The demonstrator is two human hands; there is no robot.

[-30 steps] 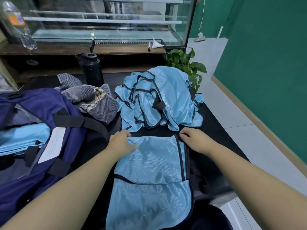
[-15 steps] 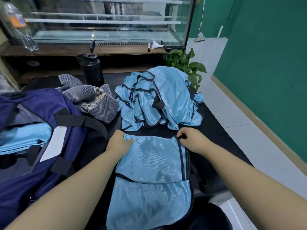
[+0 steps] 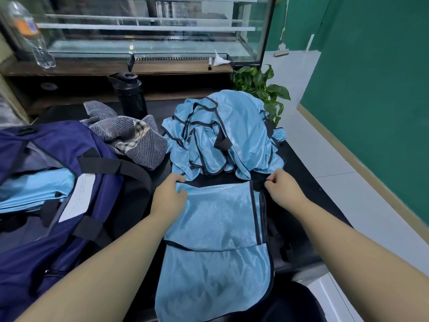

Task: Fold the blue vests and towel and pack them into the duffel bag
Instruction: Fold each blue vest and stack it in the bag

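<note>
Two hands grip one blue vest [image 3: 216, 231] at lower centre: left hand [image 3: 168, 197] pinches its top-left corner, right hand [image 3: 282, 188] its dark right edge. Unfolded vests [image 3: 222, 133] lie above; duffel bag [image 3: 46, 217] lies left on the table [image 3: 301, 173].

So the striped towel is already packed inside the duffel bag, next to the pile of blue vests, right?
Not quite. In the head view the striped towel lies crumpled on the table, outside the duffel bag, next to the pile of blue vests.
</note>
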